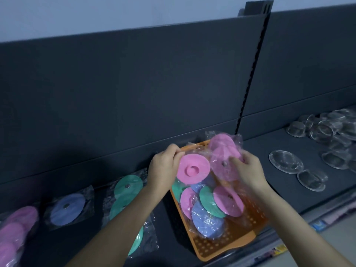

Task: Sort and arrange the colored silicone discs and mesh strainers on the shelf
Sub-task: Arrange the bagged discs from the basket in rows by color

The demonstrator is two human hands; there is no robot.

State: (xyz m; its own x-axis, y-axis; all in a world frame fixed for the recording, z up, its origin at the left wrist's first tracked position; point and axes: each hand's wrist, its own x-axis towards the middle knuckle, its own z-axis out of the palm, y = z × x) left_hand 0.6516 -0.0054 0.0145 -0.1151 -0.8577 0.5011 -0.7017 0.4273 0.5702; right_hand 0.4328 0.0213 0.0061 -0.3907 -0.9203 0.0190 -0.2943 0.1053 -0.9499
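Observation:
My left hand (165,166) pinches the edge of a wrapped pink silicone disc (192,168) above an orange perforated tray (217,245). My right hand (248,170) grips a clear bag of pink discs (223,151) beside it. In the tray lie several wrapped discs: pink (228,203), green (209,201) and blue (206,222). On the shelf to the left lie sorted groups: green discs (128,186), a blue disc (67,209) and pink discs (17,226). Mesh strainers (285,161) sit on the shelf to the right.
The dark shelf (289,191) has a dark back panel (134,93) and a slotted upright post (252,74). A heap of several wrapped strainers (331,128) fills the far right. Price labels (317,224) run along the shelf's front edge.

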